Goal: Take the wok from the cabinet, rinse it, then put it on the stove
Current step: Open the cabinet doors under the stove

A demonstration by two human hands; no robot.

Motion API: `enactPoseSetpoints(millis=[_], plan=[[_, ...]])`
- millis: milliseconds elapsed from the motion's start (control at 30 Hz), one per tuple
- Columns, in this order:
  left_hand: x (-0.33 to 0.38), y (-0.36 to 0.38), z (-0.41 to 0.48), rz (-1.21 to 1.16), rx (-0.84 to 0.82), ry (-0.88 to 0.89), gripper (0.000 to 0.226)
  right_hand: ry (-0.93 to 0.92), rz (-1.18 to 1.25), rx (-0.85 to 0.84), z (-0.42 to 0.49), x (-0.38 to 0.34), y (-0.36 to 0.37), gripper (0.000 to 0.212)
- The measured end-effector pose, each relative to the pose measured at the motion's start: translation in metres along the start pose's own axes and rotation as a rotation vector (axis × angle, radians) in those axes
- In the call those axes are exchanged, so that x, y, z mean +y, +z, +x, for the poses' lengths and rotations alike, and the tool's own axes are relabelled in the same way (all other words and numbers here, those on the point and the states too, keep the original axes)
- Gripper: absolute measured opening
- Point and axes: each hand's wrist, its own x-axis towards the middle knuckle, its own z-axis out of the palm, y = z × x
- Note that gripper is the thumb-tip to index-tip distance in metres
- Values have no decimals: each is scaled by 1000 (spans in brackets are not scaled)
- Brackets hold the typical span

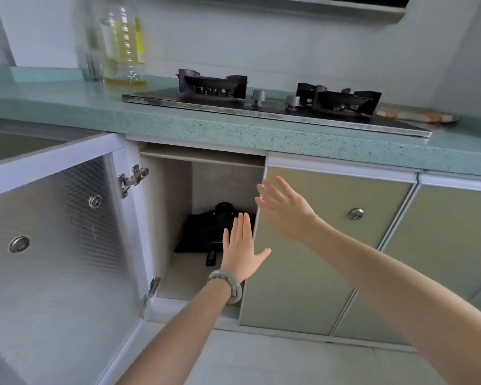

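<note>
Fingers [240, 226] of both hands spread, empty; black wok [203, 232] in cabinet [220, 187] looks heavy, rigid; grab its handle [211, 258]

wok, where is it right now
The wok lies low inside the open cabinet under the stove, just behind the left hand.

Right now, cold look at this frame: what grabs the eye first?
Two open, empty hands reach toward the open cabinet: left hand in front of the opening, right hand at the edge of the neighbouring closed door. Inside sits the dark wok, lid on. Above, a two-burner stove stands bare on the green counter, an oil bottle to its left.
</note>
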Motion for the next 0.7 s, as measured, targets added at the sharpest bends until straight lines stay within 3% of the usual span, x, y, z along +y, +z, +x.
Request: enactPoseSetpoints(millis=[167, 300, 367, 433, 600, 700], plan=[[-3, 14, 38, -97, -113, -44, 102, -17, -112, -16, 18, 7, -5, 54], [-3, 15, 57, -653, -253, -207, 94, -13, -204, -69, 22, 7, -7, 57], [-4, 10, 61, -827, -288, -220, 78, -20, -233, -49, 23, 6, -8, 54], [-6, 7, 57, -849, -264, -208, 57, -23, -232, -3, 23, 4, -11, 50], [-4, 3, 22, -679, -195, -163, 47, -44, -267, 82, 6, -10, -20, 34], [3, -8, 1, -581, -133, -130, 25, -91, -279, 131, -16, -21, -22, 38]])
